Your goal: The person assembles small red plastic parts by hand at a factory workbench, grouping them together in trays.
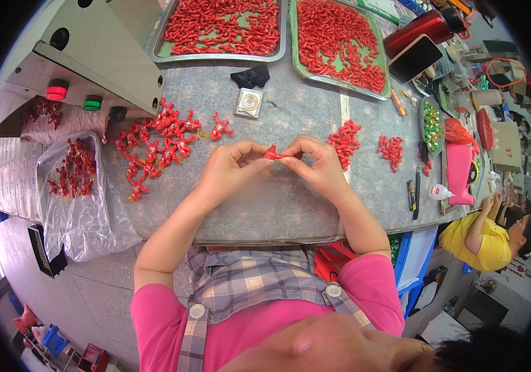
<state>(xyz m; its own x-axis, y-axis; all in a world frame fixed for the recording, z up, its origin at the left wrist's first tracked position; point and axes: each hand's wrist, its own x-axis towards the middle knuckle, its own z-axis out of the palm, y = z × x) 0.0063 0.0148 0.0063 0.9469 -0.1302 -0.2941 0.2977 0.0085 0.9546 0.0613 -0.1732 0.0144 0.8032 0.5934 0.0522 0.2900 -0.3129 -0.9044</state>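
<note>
Above the front part of the grey table, my left hand [231, 168] and my right hand [319, 166] meet fingertip to fingertip. Both pinch one small red plastic piece [272, 152], apparently a little figure part; its details are partly covered by my fingers. Left of my hands lies a loose group of red figures [169, 139] with yellowish bits, and a single red figure [221, 126] sits apart from them. Just beyond my right hand is a pile of red limb-like pieces [345, 142], with a smaller pile [391, 152] farther right.
Two trays, the left [225, 58] and the right [340, 85], hold many red pieces at the back. A machine [101, 59] with buttons and a plastic bag [107, 217] stand left. A phone [415, 59], red bottle [423, 31] and glue bottle [439, 191] lie right, near a person in yellow [479, 242].
</note>
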